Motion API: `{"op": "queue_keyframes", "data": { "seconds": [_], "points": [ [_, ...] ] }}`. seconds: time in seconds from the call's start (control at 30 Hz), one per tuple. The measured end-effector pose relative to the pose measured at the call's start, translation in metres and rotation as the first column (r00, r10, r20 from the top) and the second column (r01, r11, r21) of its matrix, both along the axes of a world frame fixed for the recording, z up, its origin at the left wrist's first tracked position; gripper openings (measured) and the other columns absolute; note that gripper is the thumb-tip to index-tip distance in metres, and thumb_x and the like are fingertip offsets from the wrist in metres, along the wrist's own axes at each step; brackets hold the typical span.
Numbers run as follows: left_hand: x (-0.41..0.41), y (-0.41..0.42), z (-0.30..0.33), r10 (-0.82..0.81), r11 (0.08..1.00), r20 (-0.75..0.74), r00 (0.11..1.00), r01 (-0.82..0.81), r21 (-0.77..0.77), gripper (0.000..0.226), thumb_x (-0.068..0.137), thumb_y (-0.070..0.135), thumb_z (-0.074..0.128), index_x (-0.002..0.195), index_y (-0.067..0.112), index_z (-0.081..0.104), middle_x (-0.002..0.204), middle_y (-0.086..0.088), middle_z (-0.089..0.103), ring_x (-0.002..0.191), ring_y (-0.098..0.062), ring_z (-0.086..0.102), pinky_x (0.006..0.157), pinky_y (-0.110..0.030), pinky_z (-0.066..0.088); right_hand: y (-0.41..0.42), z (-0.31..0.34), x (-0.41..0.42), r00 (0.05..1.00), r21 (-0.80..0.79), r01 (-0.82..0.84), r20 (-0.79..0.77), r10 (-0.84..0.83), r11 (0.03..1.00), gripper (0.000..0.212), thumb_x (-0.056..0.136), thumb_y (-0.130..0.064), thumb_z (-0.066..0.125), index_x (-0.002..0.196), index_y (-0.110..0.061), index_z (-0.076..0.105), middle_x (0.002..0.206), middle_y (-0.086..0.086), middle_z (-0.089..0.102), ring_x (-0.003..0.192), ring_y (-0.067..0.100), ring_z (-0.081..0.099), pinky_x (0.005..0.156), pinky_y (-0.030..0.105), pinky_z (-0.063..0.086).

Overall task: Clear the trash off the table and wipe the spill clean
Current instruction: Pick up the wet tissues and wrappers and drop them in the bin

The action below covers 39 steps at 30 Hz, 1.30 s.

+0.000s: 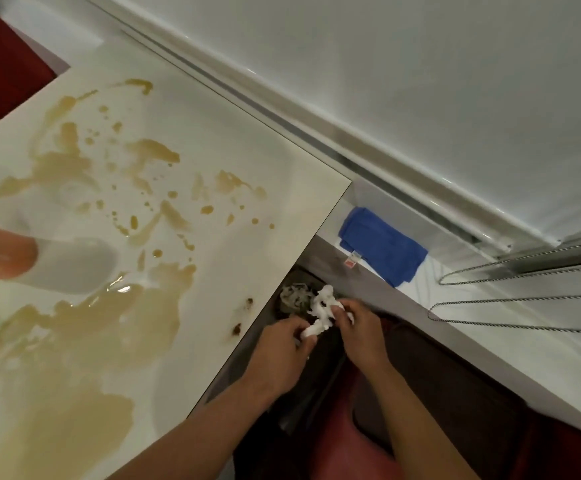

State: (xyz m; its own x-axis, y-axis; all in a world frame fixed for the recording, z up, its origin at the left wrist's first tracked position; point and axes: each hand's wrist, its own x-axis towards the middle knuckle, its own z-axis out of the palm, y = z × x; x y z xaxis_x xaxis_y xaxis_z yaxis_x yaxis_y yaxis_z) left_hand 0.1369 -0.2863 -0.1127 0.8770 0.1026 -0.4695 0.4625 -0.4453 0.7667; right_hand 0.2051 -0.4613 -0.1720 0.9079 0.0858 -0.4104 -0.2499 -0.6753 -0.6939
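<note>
Both my hands are off the right edge of the surface [282, 188], in the lower middle of the frame. My left hand [282, 351] has its fingers curled round the lower end of a crumpled white tissue [322, 311]. My right hand [361, 332] pinches the same tissue from the right side, fingers bent over it. The tissue is held above a dark bin [292, 299] that stands just beside the surface corner; pale crumpled trash [294, 296] lies inside the bin. The surface is white and glossy and fills the left half of the frame. A brown spill [109, 317] covers much of it: a large wet pool in the lower left, smears and scattered drops toward the upper left and centre. Two small dark spots [244, 317] sit near the right edge of the surface, close to my left hand. A blurred fingertip-like shape [1, 252] intrudes at the left edge of the frame; what it belongs to cannot be determined. A folded blue cloth [382, 247] lies on a white ledge [489, 327] right of centre, well apart from the spill. Beaded cords [524, 299] cross the right side of the frame.
</note>
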Motion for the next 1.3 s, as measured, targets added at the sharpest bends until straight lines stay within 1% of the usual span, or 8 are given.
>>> {"op": "queue_keyframes", "data": {
  "seconds": [0.2, 0.47, 0.67, 0.8, 0.87, 1.03, 1.13, 1.3],
  "points": [
    [0.016, -0.006, -0.067, 0.157, 0.988, -0.107, 0.982, -0.156, 0.016, 0.008, 0.098, 0.027, 0.064, 0.104, 0.027, 0.069, 0.087, 0.012, 0.072, 0.079, -0.004, 0.066, 0.072, -0.029, 0.053, 0.005, -0.070, 0.006, 0.999, -0.036, -0.011, -0.049, 0.009, 0.999, 0.016, 0.101, -0.028, 0.063, 0.110, -0.022, 0.074, 0.099, -0.008, 0.074, 0.088, 0.004, 0.066, 0.074, 0.003, 0.042],
    [0.022, -0.014, -0.111, 0.208, 0.972, -0.058, 0.976, -0.200, 0.126, 0.012, 0.098, 0.026, 0.063, 0.108, 0.025, 0.071, 0.098, 0.006, 0.072, 0.089, -0.015, 0.067, 0.079, -0.032, 0.055, 0.000, -0.116, 0.007, 0.975, -0.069, -0.115, -0.200, 0.099, 0.991, 0.043, 0.103, -0.034, 0.057, 0.144, -0.020, 0.056, 0.135, 0.002, 0.066, 0.124, 0.019, 0.062, 0.106, 0.038, 0.050],
    [0.033, -0.022, -0.125, 0.191, 0.979, -0.072, 0.979, -0.185, 0.082, 0.019, 0.097, 0.022, 0.065, 0.116, 0.022, 0.068, 0.112, 0.002, 0.071, 0.104, -0.018, 0.066, 0.090, -0.034, 0.054, -0.010, -0.086, -0.007, 0.968, -0.031, -0.114, -0.228, 0.104, 0.993, 0.046, 0.105, -0.034, 0.054, 0.149, -0.021, 0.051, 0.146, -0.001, 0.057, 0.129, 0.008, 0.053, 0.106, 0.020, 0.039],
    [0.042, -0.023, -0.122, 0.124, 0.989, -0.182, 0.976, -0.137, -0.060, 0.062, 0.095, 0.016, 0.068, 0.152, 0.021, 0.043, 0.153, 0.000, 0.046, 0.141, -0.018, 0.044, 0.118, -0.040, 0.037, -0.022, -0.053, -0.022, 0.978, 0.000, -0.102, -0.183, 0.100, 0.995, 0.040, 0.103, -0.036, 0.056, 0.142, -0.031, 0.057, 0.139, -0.014, 0.060, 0.117, -0.009, 0.055, 0.097, 0.005, 0.040],
    [0.040, -0.019, -0.115, 0.052, 0.995, -0.193, 0.980, -0.068, -0.076, 0.071, 0.095, 0.017, 0.069, 0.157, 0.022, 0.034, 0.159, 0.001, 0.039, 0.146, -0.017, 0.036, 0.122, -0.038, 0.030, -0.024, -0.031, -0.030, 0.985, -0.017, -0.084, -0.151, 0.081, 0.996, 0.036, 0.102, -0.032, 0.060, 0.138, -0.030, 0.061, 0.131, -0.018, 0.061, 0.109, -0.015, 0.055, 0.092, 0.000, 0.038],
    [0.010, -0.001, -0.054, -0.148, 0.989, -0.131, 0.980, 0.142, -0.050, 0.057, 0.096, 0.025, 0.067, 0.148, 0.021, 0.046, 0.149, 0.001, 0.052, 0.136, -0.012, 0.049, 0.114, -0.021, 0.035, -0.019, 0.024, -0.042, 0.997, 0.005, -0.062, -0.047, 0.062, 0.998, 0.030, 0.099, -0.029, 0.066, 0.127, -0.036, 0.067, 0.123, -0.019, 0.068, 0.111, -0.006, 0.062, 0.102, 0.026, 0.050],
    [-0.014, 0.027, 0.002, -0.300, 0.953, -0.006, 0.954, 0.300, 0.040, 0.056, 0.094, 0.037, 0.068, 0.146, 0.025, 0.050, 0.142, 0.009, 0.057, 0.128, -0.006, 0.054, 0.107, -0.015, 0.037, -0.006, 0.066, -0.042, 0.995, 0.022, -0.102, 0.011, 0.102, 0.994, 0.029, 0.098, -0.032, 0.066, 0.127, -0.035, 0.067, 0.122, -0.019, 0.070, 0.110, -0.006, 0.064, 0.099, 0.023, 0.051],
    [-0.062, 0.097, 0.093, -0.265, 0.963, 0.089, 0.960, 0.258, 0.085, 0.053, 0.093, 0.043, 0.068, 0.142, 0.034, 0.052, 0.134, 0.021, 0.056, 0.119, 0.006, 0.053, 0.104, -0.017, 0.042, 0.032, 0.153, -0.054, 0.980, 0.116, -0.197, 0.059, 0.191, 0.974, 0.033, 0.099, -0.031, 0.065, 0.132, -0.031, 0.066, 0.119, -0.018, 0.071, 0.109, -0.005, 0.065, 0.093, 0.017, 0.053]
  ]
}}
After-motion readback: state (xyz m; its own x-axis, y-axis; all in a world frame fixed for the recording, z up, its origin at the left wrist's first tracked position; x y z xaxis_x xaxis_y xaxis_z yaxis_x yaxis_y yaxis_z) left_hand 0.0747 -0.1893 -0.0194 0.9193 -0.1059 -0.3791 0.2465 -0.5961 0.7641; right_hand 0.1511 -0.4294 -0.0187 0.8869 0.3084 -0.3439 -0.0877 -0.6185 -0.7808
